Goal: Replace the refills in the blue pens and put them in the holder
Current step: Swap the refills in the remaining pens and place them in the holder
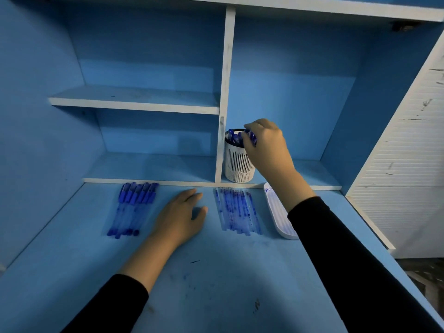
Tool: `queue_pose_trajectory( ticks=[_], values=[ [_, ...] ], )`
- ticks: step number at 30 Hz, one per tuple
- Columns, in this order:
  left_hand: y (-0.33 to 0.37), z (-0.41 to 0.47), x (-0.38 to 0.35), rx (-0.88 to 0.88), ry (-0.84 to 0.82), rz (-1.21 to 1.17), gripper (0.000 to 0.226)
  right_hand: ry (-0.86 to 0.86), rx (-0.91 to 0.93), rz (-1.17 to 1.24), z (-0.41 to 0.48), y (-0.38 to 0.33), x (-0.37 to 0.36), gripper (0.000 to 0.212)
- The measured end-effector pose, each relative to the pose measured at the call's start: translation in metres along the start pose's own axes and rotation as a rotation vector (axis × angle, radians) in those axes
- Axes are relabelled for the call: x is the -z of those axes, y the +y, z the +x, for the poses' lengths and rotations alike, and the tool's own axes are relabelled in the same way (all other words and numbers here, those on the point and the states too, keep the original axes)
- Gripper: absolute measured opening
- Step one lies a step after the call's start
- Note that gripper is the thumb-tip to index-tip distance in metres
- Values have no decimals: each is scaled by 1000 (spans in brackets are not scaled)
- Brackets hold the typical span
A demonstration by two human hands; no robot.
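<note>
A white slotted pen holder [237, 164] stands on the low shelf beside the white divider, with several blue pens [232, 135] sticking out of it. My right hand [266, 145] is over the holder's rim and grips a blue pen [252, 138] at its top. My left hand [180, 217] rests flat on the blue desk, fingers relaxed, holding nothing. To its left lies a row of several blue capped pens [134, 207]. To its right lies a row of several thin refills [236, 210].
A white oblong tray [276, 212] lies at the right, partly under my right forearm. A white divider [224, 97] splits the blue shelf unit; a shelf [134, 99] sits upper left. A white panel [403, 152] borders the desk's right edge.
</note>
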State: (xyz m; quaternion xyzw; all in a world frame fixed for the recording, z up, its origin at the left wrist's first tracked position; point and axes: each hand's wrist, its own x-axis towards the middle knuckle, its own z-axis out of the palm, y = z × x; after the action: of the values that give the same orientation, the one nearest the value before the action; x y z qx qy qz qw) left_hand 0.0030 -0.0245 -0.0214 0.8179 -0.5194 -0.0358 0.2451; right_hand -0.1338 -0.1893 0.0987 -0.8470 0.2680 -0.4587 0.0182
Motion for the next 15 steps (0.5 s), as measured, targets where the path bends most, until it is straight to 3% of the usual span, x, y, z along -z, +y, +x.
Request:
queue_pose_trajectory(
  ticks=[6, 9, 15],
  values=[
    [-8, -16, 15, -110, 103, 27, 51, -7, 74, 106, -64, -35, -11, 17],
    [-21, -28, 36, -171, 184, 77, 53, -142, 81, 118, -95, -49, -28, 19],
    [-72, -47, 67, -23, 209, 168, 61, -448, 126, 151, -126, -79, -67, 31]
  ],
)
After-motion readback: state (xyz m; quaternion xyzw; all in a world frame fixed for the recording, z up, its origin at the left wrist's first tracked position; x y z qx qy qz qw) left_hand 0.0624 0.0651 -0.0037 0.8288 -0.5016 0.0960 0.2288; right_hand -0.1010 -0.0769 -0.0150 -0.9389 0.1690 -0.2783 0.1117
